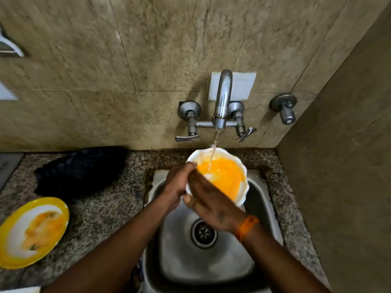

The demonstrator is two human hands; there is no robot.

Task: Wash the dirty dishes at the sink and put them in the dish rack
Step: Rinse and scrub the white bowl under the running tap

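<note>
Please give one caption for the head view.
Both hands hold a bowl under the running tap.

White scallop-rimmed bowl (220,176): interior coated bright orange-yellow, rim plain white. Round plate on the counter (31,232): yellow outer band, white centre, smeared with orange-yellow residue. Speckled granite countertop (101,208): grey-brown ground with fine black and pale flecks. Stainless steel sink basin (203,261): dull silver-grey. Wall-mounted metal tap (222,102): grey chrome, against a white rectangular backplate (243,85). Mottled stone wall tiles (105,70): beige-olive, darker veining. Crumpled dark cloth (82,170): navy to black. Woven wristband on the right wrist (246,227): orange.
</note>
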